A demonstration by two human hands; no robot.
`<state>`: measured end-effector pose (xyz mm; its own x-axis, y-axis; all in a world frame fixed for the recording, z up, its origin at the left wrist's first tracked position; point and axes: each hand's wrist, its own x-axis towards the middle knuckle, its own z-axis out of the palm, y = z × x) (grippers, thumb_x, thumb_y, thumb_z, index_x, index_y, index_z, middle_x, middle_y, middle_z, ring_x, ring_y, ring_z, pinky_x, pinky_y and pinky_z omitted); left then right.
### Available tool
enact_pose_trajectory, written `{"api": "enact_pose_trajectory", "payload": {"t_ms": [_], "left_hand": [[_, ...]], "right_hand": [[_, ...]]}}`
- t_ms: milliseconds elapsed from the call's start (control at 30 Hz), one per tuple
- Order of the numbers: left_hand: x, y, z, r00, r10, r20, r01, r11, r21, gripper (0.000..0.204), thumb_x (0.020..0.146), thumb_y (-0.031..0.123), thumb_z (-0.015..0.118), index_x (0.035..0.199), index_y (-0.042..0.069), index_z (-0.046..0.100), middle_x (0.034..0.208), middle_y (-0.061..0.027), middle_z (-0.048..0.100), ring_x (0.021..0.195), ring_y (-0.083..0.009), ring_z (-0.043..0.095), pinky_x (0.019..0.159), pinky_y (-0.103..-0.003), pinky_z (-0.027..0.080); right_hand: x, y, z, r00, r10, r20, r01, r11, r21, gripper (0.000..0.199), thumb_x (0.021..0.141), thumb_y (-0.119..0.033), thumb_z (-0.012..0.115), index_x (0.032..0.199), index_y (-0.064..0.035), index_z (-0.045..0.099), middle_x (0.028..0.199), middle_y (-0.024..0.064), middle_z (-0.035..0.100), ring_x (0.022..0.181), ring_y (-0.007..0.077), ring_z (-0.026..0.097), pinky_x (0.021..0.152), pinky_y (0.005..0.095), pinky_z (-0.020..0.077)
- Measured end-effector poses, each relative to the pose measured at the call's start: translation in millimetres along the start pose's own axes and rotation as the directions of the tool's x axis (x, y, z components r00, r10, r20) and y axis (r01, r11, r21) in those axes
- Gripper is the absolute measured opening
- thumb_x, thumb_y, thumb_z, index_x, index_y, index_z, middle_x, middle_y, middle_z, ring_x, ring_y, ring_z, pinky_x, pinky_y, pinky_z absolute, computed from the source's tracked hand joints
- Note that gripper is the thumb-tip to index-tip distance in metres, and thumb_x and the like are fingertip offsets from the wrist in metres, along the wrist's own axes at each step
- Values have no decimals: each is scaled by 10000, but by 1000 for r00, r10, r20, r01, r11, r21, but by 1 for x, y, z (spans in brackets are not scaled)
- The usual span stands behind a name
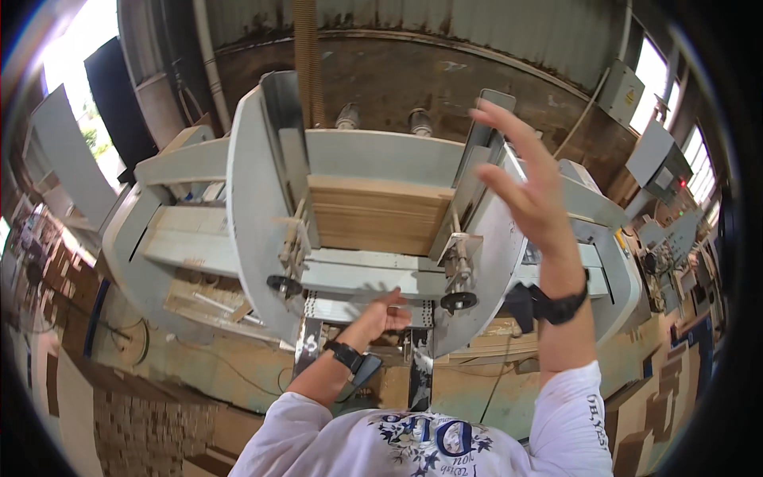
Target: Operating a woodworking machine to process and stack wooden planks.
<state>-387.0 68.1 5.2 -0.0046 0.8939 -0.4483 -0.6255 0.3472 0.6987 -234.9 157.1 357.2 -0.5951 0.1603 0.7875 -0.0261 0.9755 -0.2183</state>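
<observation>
The boards [378, 218] look like smooth, matt wood.

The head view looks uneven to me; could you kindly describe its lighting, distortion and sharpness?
In the head view, glare washes out the bright upper-left opening; fisheye distortion bows the long pale wall rail, with dark corners; a soft shadow falls on the flat pale-green bar beyond the bare left hand; detail near the rim looks smeared.

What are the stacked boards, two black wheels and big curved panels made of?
The stacked boards look like bare wood: tan with streaky lines. The black wheels could be plastic or painted metal; too small to tell. The curved panels look like painted metal: smooth, pale grey.
</observation>
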Motion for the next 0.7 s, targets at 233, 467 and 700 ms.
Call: {"api": "enact_pose_trajectory", "payload": {"t_ms": [233, 467, 700], "left_hand": [[-80, -141, -63, 956, -176, -233, 117, 962, -246, 503, 864, 463, 479, 1079, 9, 473, 1072, -163, 549, 991, -258, 556, 869, -371, 452], [-85, -192, -62, 986, -159, 53, 168, 951, -260, 351, 889, 359, 479, 995, 27, 518, 956, -99, 594, 992, -235, 544, 912, -378, 420], [-18, -200, 56, 864, -491, -113, 497, 867, 25, 374, 864, 362, 521, 1018, 22, 496, 998, -123, 581, 977, -275, 557, 872, -392, 455]], "right_hand": [[-216, 31, -52, 849, 504, -156, -473, 858, 198, 368, 837, -101, 541, 1190, -9, 494, 1072, 108, 587, 982, 176, 546, 852, 273, 403], [-568, -12, -91, -165, 914, 370, -868, 44, -494, 549, 781, -398, 604, 1168, -16, 525, 1079, 192, 586, 983, 306, 574, 861, 365, 435], [-747, -136, -72, -552, 786, 279, -832, -544, -114, 545, 769, -426, 601, 1131, -22, 546, 971, 184, 620, 882, 303, 595, 763, 366, 473]]}}
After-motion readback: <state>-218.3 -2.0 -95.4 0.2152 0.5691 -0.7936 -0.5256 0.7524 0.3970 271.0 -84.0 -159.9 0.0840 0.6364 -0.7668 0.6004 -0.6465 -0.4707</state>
